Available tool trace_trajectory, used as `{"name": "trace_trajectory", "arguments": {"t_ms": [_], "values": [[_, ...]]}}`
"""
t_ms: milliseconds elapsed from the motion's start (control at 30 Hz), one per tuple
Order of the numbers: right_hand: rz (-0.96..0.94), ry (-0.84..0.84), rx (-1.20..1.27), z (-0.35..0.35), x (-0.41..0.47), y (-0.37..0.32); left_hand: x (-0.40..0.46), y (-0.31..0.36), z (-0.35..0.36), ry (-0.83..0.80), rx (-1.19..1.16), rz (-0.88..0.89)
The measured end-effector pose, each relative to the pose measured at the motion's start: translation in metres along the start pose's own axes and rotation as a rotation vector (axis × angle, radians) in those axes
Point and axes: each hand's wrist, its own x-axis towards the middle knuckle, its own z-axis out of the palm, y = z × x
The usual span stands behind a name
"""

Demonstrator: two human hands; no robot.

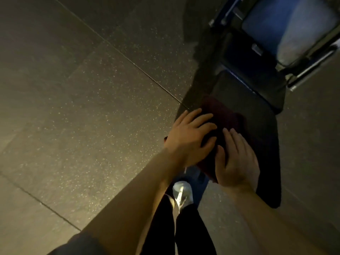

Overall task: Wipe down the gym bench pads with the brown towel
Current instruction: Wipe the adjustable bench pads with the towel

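Towel: I see the brown towel (223, 115) bunched on the long dark bench pad (265, 137), towards its near half, reaching the pad's left edge.
Left hand: my left hand (189, 137) lies flat on the towel with fingers spread and fairly straight, pressing, not gripping.
Right hand: my right hand (237, 161) rests beside it, fingers straight and together, palm down on the towel's near end.
Surface: the pad is narrow, and a second pad (287, 28) rises beyond a gap with metal frame parts (312, 63).
Risk, slipping off: both hands sit close to the left edge; I judge a sideways stroke could carry the towel over it onto the floor (92, 89).
Risk, bunching: with flat palms and no grip, the cloth may roll up and skip patches.
Risk, snagging: pushing forward, the towel could catch in the gap or on the frame.
Risk, light: the scene is dim, so I cannot tell which parts are wiped.
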Motion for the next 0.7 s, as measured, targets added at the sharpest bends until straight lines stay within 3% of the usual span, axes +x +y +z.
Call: {"name": "trace_trajectory", "arguments": {"t_ms": [267, 467, 700], "values": [[0.049, -0.005, -0.021, -0.002, -0.004, -0.003, 0.059, 0.014, -0.012, -0.407, 0.209, -0.056], [0.064, -0.067, 0.012, -0.008, -0.004, -0.005, 0.055, 0.014, -0.017, -0.445, 0.326, -0.020], [0.105, -0.145, 0.073, -0.008, -0.007, -0.001, 0.059, 0.008, -0.014, -0.492, 0.306, 0.055]]}}
